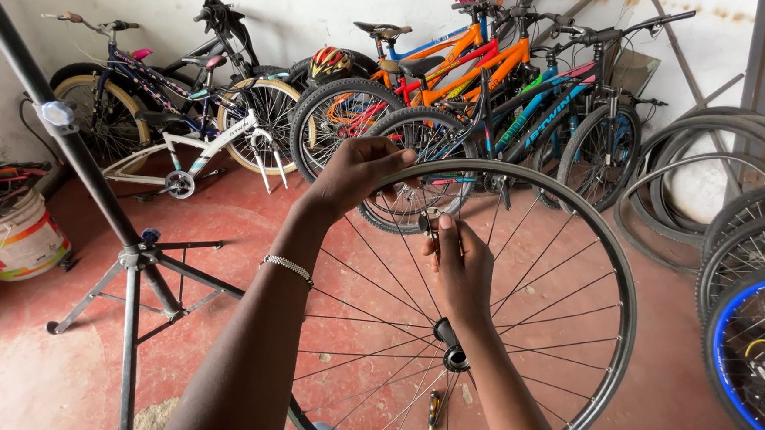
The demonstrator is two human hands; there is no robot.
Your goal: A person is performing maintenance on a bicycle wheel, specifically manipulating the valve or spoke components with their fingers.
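One bare wheel (528, 321), two helmets (329, 62), one bucket (19, 243).

a bicycle repair workshop: parked bikes (446, 89), repair stand (132, 263), loose tyres (730, 188) against the wall

A single head-worn camera looks down and forward, close over a black spoked bicycle wheel (528, 321), towards bicycles parked along the far white wall (302, 10).

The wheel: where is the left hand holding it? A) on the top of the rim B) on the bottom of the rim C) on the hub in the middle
A: the left hand wraps over the top of the wheel rim, far above the hub.
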